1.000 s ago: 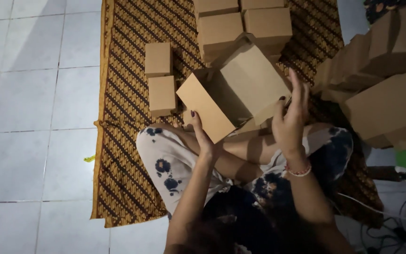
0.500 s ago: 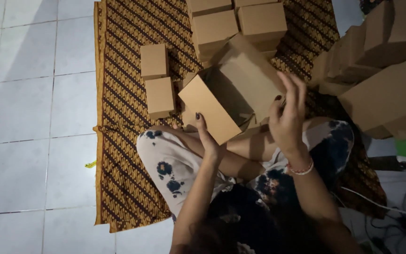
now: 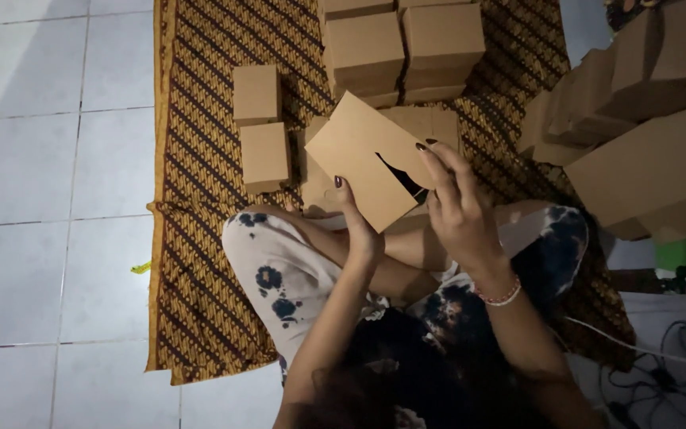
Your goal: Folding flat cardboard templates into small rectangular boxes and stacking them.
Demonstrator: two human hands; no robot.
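Both hands, left hand (image 3: 361,230) and right hand (image 3: 458,208), hold a cardboard box (image 3: 365,159).

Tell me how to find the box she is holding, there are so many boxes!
Look at the brown patterned cloth on the white tile floor, then at the person's crossed legs. Just above them, both hands, left hand and right hand, hold one cardboard box. Unlike the neighbours resting flat on the cloth, it is lifted, tilted cornerwise, with a dark gap at its flap.

tilted brown cardboard box (image 3: 363,159), flap closing
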